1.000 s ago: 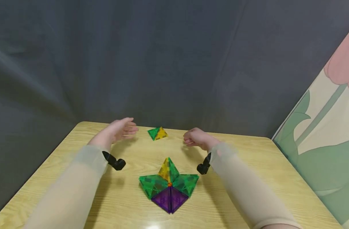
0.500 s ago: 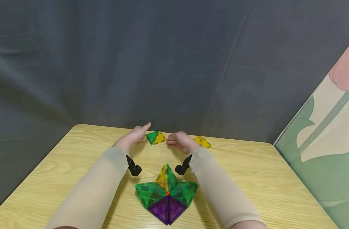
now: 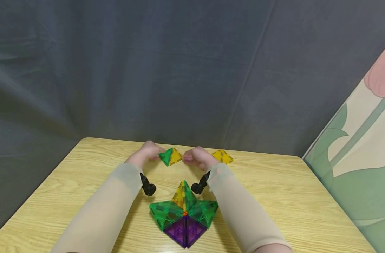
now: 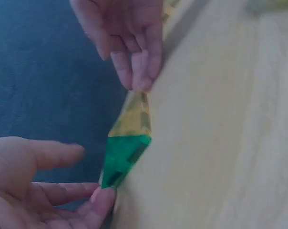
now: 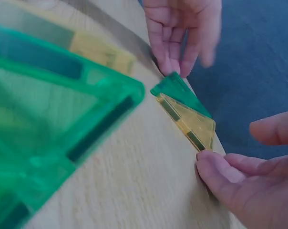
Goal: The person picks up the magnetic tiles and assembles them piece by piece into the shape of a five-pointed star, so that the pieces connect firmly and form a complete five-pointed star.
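Note:
A green triangular magnetic tile (image 3: 165,156) and a yellow one (image 3: 175,156) lie edge to edge near the table's back edge. My left hand (image 3: 147,153) touches the outer corner of the green tile with its fingertips, thumb held apart. From the other side, the fingertips of my right hand (image 3: 198,156) touch the yellow tile (image 5: 188,119), and that thumb also stands free. Closer to me, in the head view, several joined tiles form a fan shape: green tiles (image 3: 165,212), a yellow and green point (image 3: 180,196), and purple tiles (image 3: 176,230).
Yellow tiles (image 3: 223,156) lie behind my right wrist, partly hidden. The wooden table (image 3: 274,196) ends at a dark curtain (image 3: 192,77). A flower-patterned panel (image 3: 366,151) borders the right side. A black wrist camera (image 3: 148,186) sits on each wrist.
Both hands have come inward from either side and now touch the green and yellow pair. The pair has shifted slightly towards me. The yellow tiles at right have come into view.

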Available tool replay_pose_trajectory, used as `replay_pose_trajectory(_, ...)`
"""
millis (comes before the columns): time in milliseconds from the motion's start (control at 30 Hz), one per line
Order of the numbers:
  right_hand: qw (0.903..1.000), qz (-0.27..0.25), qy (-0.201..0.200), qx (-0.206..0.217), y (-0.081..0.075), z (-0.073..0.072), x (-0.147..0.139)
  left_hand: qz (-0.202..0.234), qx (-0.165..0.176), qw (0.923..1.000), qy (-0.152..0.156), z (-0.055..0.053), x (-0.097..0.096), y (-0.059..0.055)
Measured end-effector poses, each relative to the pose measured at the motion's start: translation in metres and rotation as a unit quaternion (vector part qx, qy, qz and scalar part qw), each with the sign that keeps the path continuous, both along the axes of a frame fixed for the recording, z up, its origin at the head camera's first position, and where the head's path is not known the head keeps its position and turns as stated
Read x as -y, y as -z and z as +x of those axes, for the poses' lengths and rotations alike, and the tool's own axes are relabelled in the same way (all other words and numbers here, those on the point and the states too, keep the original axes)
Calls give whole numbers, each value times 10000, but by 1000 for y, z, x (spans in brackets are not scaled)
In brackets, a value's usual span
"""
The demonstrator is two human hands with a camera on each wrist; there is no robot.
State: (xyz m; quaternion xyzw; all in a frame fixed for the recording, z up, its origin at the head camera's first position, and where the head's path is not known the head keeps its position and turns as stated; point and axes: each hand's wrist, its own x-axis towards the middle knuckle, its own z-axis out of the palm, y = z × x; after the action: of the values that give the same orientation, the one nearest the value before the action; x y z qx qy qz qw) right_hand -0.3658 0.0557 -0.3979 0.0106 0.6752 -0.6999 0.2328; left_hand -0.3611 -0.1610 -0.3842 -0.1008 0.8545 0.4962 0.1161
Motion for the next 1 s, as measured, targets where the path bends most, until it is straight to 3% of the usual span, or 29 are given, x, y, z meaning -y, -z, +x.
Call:
replay_pose_trajectory(100, 9998, 133, -21, 153, 1, 1, 0, -578, -32, 9983, 24, 0, -1, 5)
replay_pose_trajectory(233, 9994, 261, -131, 202, 2, 4, 1, -634, -33, 9979, 83, 2, 1, 10)
replay_pose_trajectory(567, 9967, 713, -349, 165, 3, 8, 5, 445, 177, 9989, -6, 14, 1, 11)
replay_pose_trajectory(767, 9989, 470, -33, -72, -8, 18, 3, 1283, -152, 9913, -270, 24, 0, 0)
replay_pose_trajectory(900, 9991, -206, 169, -344, -33, 43, -10, 2119, -555, 9753, -290, 48, 0, -17)
replay_pose_trajectory(1000, 9961, -717, 97, -497, -49, 77, -21, 2596, -629, 9635, -163, 81, -1, -30)
